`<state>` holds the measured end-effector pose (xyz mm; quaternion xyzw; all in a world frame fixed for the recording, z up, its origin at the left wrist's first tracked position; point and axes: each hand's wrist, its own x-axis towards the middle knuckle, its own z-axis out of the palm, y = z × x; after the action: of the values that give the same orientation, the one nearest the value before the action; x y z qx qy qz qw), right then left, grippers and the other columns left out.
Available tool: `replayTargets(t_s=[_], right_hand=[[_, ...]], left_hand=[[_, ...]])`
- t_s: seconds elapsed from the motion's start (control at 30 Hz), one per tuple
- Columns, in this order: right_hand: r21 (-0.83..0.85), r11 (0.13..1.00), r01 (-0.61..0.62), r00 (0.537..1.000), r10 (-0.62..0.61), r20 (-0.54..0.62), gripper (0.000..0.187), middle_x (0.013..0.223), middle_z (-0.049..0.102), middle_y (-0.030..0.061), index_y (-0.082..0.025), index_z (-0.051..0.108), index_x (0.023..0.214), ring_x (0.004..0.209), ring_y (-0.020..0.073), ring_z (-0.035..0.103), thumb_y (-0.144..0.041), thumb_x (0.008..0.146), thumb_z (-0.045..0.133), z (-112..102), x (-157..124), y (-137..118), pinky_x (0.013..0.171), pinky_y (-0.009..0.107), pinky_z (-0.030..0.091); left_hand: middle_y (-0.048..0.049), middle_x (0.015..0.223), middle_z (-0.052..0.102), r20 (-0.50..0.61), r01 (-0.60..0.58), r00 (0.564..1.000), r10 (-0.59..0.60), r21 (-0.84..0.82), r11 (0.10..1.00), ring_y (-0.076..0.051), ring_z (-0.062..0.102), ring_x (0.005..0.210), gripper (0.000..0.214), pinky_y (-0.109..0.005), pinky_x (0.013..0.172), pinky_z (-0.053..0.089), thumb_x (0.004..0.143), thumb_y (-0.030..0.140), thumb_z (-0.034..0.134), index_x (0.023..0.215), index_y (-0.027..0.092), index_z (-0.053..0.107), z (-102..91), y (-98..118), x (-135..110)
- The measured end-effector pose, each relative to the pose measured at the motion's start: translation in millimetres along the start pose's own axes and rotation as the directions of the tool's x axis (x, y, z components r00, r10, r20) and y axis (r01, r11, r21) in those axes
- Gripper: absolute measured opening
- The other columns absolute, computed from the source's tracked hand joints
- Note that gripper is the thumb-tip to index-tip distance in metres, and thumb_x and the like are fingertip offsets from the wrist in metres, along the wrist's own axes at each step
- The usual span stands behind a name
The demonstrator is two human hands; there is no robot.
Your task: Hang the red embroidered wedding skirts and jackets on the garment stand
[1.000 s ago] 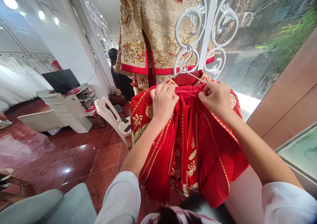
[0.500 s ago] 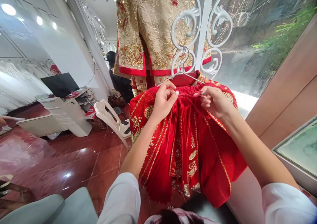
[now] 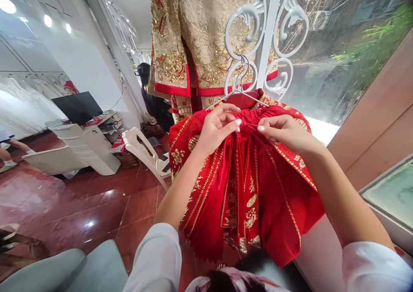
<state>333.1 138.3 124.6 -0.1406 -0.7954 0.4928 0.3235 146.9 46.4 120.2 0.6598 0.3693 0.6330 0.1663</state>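
Note:
A red pleated skirt [image 3: 248, 184] with gold embroidery hangs from a metal hanger [image 3: 240, 95] hooked on a white scrolled rack [image 3: 267, 38]. My left hand [image 3: 216, 128] pinches the skirt's gathered waistband from the left, fingers closed on the cloth. My right hand [image 3: 284, 133] pinches the same waistband from the right, fingertips almost meeting the left ones. Behind the rack hangs a gold embroidered jacket [image 3: 190, 38] with red trim.
A white plastic chair [image 3: 145, 150] stands to the left on the red tiled floor [image 3: 80, 206]. A white desk [image 3: 84, 141] carries a dark monitor [image 3: 79, 106]. A person in dark clothes [image 3: 155, 102] sits behind. White gowns hang at far left. A window is on the right.
Both hands turned from gripping the waistband with knuckles up to pinching it with fingertips, and drew closer together at the middle of the skirt.

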Motion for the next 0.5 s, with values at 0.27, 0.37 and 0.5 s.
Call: replayTargets(t_s=[0.27, 0.37, 0.5], right_hand=[[0.301, 0.954, -0.014, 0.966, 0.091, -0.243, 0.026, 0.054, 0.049, -0.0017, -0.015, 0.056, 0.059, 0.046, 0.0063, 0.045, -0.031, 0.063, 0.076, -1, 3, 13, 0.041, 0.019, 0.032], [0.351, 0.936, 0.01, 0.957, 0.092, -0.274, 0.022, 0.054, 0.047, -0.0026, -0.015, 0.058, 0.059, 0.045, 0.0052, 0.043, -0.027, 0.061, 0.076, -2, 5, 17, 0.039, 0.019, 0.031], [0.46, 0.877, 0.138, 0.959, -0.002, -0.284, 0.021, 0.063, 0.053, -0.002, -0.017, 0.067, 0.077, 0.051, 0.004, 0.044, -0.031, 0.063, 0.074, 1, 5, 15, 0.038, 0.016, 0.028]], left_hand=[[0.009, 0.052, 0.024, -0.138, -0.055, 0.99, 0.04, -0.106, 0.993, -0.005, 0.026, 0.042, 0.018, -0.018, 0.044, 0.029, 0.074, 0.01, 0.06, 0.083, 0.023, 0.052, -6.5, -25, 10], [0.0091, 0.051, 0.028, -0.162, -0.066, 0.985, 0.054, -0.071, 0.995, -0.005, 0.03, 0.042, 0.016, -0.018, 0.045, 0.032, 0.076, 0.012, 0.06, 0.084, 0.023, 0.052, -11.0, -26, 5], [0.007, 0.057, 0.047, -0.135, -0.097, 0.988, 0.078, -0.146, 0.984, -0.006, 0.049, 0.052, 0.016, -0.019, 0.055, 0.044, 0.077, 0.024, 0.065, 0.09, 0.022, 0.055, -9.0, -20, 1]])
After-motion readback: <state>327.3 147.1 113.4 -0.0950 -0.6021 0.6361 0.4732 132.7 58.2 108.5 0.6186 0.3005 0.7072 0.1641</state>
